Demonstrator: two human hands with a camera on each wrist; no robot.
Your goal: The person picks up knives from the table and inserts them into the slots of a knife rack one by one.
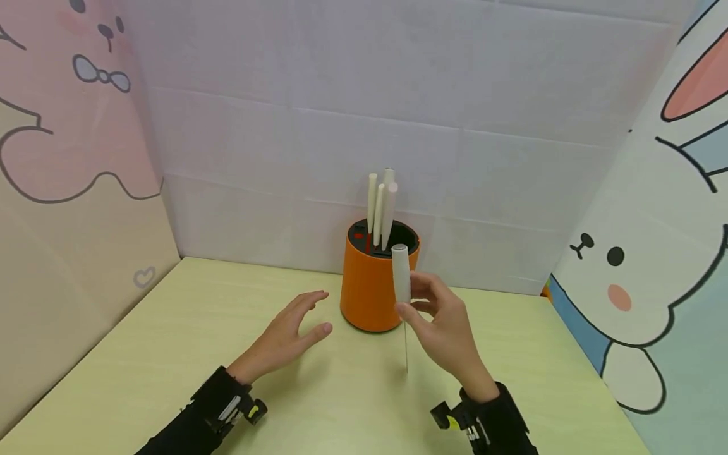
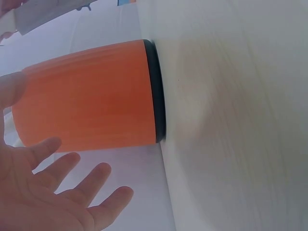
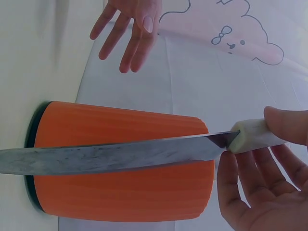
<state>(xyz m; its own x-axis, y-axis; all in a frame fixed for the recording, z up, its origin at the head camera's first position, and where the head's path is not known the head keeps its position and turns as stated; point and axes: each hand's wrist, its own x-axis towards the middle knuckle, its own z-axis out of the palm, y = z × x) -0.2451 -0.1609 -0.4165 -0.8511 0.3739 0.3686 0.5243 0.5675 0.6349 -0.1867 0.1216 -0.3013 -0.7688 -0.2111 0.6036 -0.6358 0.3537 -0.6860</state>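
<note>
My right hand point(image 1: 446, 325) pinches the white handle of a knife point(image 1: 401, 275), held upright with its blade pointing down. In the right wrist view the long steel blade point(image 3: 120, 153) crosses in front of the orange knife block point(image 3: 120, 192). My left hand point(image 1: 287, 338) hovers over the table to the left of the block, fingers spread and thumb out, holding nothing. The round orange block point(image 1: 366, 294) has a black top, from which several white handles point(image 1: 380, 208) stick up. Their blades are mostly hidden inside.
The pale yellow table point(image 1: 239, 291) runs back to a white paper-covered wall point(image 1: 284, 139), with the block standing near it. Cartoon-printed panels rise on the left point(image 1: 74, 240) and on the right point(image 1: 643, 265).
</note>
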